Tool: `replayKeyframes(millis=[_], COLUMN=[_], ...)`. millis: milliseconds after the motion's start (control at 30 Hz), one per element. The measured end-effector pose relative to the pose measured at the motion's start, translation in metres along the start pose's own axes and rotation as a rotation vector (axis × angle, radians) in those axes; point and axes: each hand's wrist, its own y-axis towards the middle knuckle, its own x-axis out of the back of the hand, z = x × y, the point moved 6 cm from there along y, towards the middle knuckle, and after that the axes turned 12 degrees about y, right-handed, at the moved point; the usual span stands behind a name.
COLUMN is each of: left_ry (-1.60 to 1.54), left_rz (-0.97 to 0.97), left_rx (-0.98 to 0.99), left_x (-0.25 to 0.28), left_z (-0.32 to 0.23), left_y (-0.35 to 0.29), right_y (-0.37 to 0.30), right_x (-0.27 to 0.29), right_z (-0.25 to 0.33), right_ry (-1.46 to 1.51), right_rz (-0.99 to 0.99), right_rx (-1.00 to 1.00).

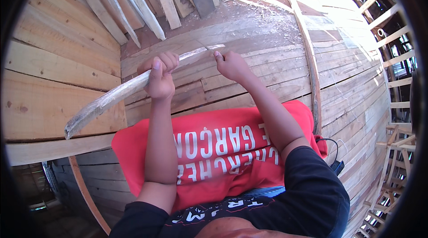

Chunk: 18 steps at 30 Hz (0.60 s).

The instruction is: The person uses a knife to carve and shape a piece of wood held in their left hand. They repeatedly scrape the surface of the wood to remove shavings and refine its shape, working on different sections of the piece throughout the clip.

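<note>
A long, slightly curved strip of pale, rough wood [104, 97] slants in front of me. Its thick end is at the lower left and its thin tip lies farther off to the right. My left hand [160, 75] is closed around it near the middle, thumb on top. Close to the thin tip, my right hand [232, 65] is closed in a fist with the thumb pointing toward the wood. A thin dark line shows between that fist and the strip, too small to name. Red cloth [214, 149] with white lettering covers my lap.
Several boards and slats [151, 4] lean at the upper left beside a plank wall [53, 64]. Wood shavings [263, 22] litter the far plank floor. A long batten [307, 55] runs along the floor to my right, near a black cable [335, 149].
</note>
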Motion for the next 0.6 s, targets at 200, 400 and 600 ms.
replayKeyframes(millis=[200, 400, 600], left_ry=[0.027, 0.026, -0.067], left_rz=[-0.08, -0.043, 0.091], left_rx=[0.031, 0.021, 0.056], left_x=[0.002, 0.005, -0.008], left_z=[0.004, -0.001, 0.002], left_y=[-0.003, -0.005, 0.001], right_y=[-0.007, -0.012, 0.023], right_x=[-0.021, -0.015, 0.005], right_z=[0.0, 0.034, -0.09], right_ry=[0.135, 0.07, 0.082], right_rz=[-0.014, 0.052, -0.035], right_rx=[0.103, 0.149, -0.253])
